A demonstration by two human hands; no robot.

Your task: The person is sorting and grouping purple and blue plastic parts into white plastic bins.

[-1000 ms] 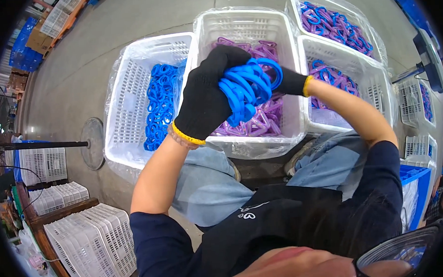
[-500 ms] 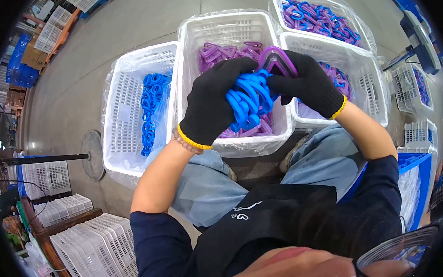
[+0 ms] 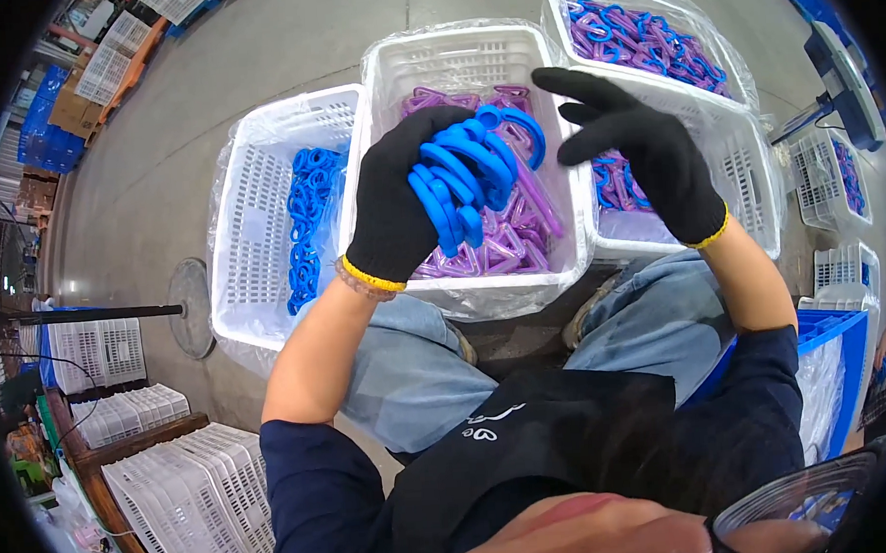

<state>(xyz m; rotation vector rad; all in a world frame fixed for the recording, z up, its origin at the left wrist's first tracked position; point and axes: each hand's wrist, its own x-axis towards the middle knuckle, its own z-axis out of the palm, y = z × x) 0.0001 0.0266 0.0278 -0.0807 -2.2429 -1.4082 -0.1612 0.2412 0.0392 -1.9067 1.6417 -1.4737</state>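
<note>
My left hand point(image 3: 387, 204), in a black glove with a yellow cuff, is closed around a bunch of blue curved plastic pieces point(image 3: 463, 180). It is above the middle white crate point(image 3: 573, 240), which is lined with clear plastic and holds purple triangular plastic loops point(image 3: 502, 251). A long purple loop point(image 3: 537, 199) lies just below the outermost blue piece; whether the two are linked I cannot tell. Fingers apart and with nothing in them, my gloved right hand point(image 3: 647, 151) is over the crate on the right point(image 3: 733, 176), partly hiding its blue and purple pieces.
A white crate point(image 3: 245, 227) on the left has loose blue pieces point(image 3: 311, 213) in it. Mixed blue and purple pieces fill a crate point(image 3: 560, 20) at the far right. A screen on a post point(image 3: 842, 85) stands to the right, stacked crates point(image 3: 189, 500) at lower left.
My right hand has let go of the purple loop, moved right and opened. The left hand, still around the blue pieces, has shifted slightly left.
</note>
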